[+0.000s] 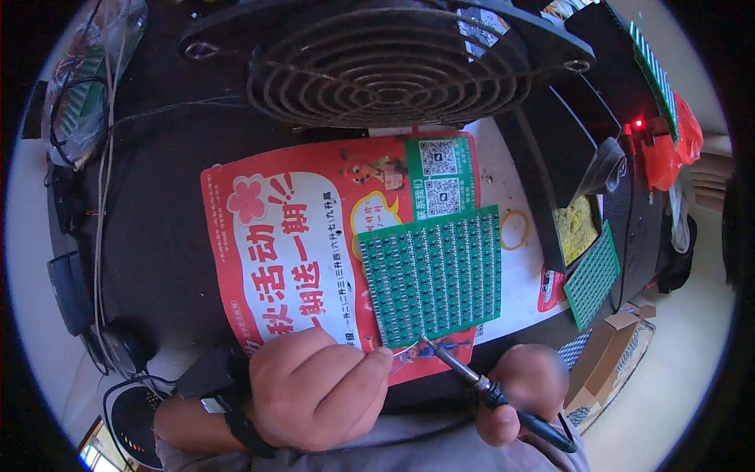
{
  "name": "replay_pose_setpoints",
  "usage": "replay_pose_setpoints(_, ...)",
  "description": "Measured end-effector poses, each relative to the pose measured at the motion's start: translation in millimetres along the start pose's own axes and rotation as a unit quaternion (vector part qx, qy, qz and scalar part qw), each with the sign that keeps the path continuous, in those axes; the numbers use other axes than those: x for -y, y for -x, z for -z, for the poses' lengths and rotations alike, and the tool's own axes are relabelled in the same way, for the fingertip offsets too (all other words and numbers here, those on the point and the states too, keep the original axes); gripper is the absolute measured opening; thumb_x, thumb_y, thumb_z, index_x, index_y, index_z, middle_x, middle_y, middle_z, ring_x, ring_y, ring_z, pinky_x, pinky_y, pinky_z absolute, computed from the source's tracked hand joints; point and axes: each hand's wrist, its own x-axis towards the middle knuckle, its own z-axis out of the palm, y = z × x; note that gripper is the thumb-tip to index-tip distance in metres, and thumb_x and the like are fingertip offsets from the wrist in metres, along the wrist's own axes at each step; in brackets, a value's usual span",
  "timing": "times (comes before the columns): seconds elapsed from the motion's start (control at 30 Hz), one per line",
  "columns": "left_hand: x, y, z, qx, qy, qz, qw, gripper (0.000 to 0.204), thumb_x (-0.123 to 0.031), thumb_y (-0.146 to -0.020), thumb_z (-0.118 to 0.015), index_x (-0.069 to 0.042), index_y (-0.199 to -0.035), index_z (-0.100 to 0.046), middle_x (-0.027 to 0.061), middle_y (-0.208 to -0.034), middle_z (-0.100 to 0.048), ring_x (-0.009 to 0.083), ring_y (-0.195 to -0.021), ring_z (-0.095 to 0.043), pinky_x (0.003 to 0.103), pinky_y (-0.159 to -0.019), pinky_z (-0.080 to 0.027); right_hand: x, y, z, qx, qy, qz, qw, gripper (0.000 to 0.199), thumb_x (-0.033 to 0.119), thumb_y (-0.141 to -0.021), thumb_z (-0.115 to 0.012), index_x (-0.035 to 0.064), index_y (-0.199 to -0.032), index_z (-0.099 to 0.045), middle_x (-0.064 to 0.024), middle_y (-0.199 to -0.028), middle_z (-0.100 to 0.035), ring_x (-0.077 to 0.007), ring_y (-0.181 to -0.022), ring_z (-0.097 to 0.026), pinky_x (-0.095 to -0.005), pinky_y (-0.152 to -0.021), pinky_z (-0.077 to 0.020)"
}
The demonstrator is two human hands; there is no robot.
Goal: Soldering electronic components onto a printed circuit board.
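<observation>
A green circuit board [432, 275] crowded with rows of small parts lies on a red and white printed flyer. At its near edge, the tip of a soldering iron [464, 371] meets the board or stops just short of it. My right hand [531, 385] is closed around the iron's dark handle, with some of the fingers blurred. From the left, my left hand [318, 389] pinches a thin, silvery wire that looks like solder wire [404, 347], its end close to the iron's tip. A dark strap circles my left wrist.
Beyond the flyer [220, 197] stands a black fan with a round wire guard [393, 94]. To the right are a holder with a yellow sponge [576, 228], another green board [594, 275] and a cardboard box [609, 358]. Cables [98, 236] run down the left side.
</observation>
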Motion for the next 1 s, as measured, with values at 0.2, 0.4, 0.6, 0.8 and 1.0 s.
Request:
replay_pose_setpoints(0.2, -1, -1, -1, 0.005, 0.004, -0.003, 1.000, 0.018, -0.001, -0.061, -0.073, -0.004, -0.077, -0.065, 0.0033, -0.065, -0.057, 0.0191, -0.053, -0.053, 0.029, -0.047, -0.043, -1, 9, 2, -0.071, -0.018, -0.015, 0.997, 0.022, 0.017, -0.078, -0.063, 0.0009, -0.088, -0.051, -0.0057, -0.062, -0.044, -0.0145, -0.048, -0.042, -0.0257, -0.038, -0.0312)
replay_pose_setpoints(0.4, 2, -1, -1, 0.003, 0.007, 0.000, 1.000, 0.018, -0.002, -0.061, -0.072, -0.003, -0.077, -0.065, 0.0031, -0.064, -0.057, 0.0190, -0.053, -0.053, 0.029, -0.048, -0.044, -1, 10, 10, -0.035, -0.028, -0.052, 0.998, 0.023, 0.019, -0.077, -0.064, 0.0020, -0.086, -0.051, -0.0063, -0.061, -0.045, -0.0148, -0.048, -0.045, -0.0249, -0.039, -0.0329)
replay_pose_setpoints(0.6, 3, -2, -4, 0.003, 0.011, 0.003, 1.000, 0.016, -0.002, -0.062, -0.072, -0.005, -0.076, -0.064, 0.0027, -0.064, -0.058, 0.0187, -0.053, -0.054, 0.029, -0.049, -0.044, -3, 8, 0, -0.109, -0.046, -0.029, 0.993, 0.024, 0.021, -0.077, -0.064, 0.0025, -0.086, -0.051, -0.0065, -0.061, -0.046, -0.0152, -0.048, -0.047, -0.0250, -0.039, -0.0351)
replay_pose_setpoints(0.8, -1, -5, 4, -0.022, -0.012, 0.011, 1.000, 0.016, 0.000, -0.064, -0.072, -0.007, -0.074, -0.062, 0.0030, -0.065, -0.057, 0.0205, -0.054, -0.055, 0.032, -0.051, -0.046, -3, 15, 15, -0.059, -0.074, -0.043, 0.995, 0.023, 0.018, -0.077, -0.064, 0.0015, -0.086, -0.051, -0.0064, -0.062, -0.047, -0.0152, -0.049, -0.046, -0.0248, -0.039, -0.0349)
replay_pose_setpoints(1.0, 3, -9, 30, -0.072, 0.014, 0.117, 0.990, 0.016, 0.002, -0.069, -0.070, -0.005, -0.081, -0.061, 0.0071, -0.074, -0.062, 0.0191, -0.058, -0.058, 0.030, -0.055, -0.046, -3, 15, 15, -0.055, -0.055, -0.057, 0.995, 0.023, 0.016, -0.077, -0.064, 0.0000, -0.088, -0.052, -0.0064, -0.062, -0.046, -0.0152, -0.051, -0.046, -0.0252, -0.039, -0.0336)
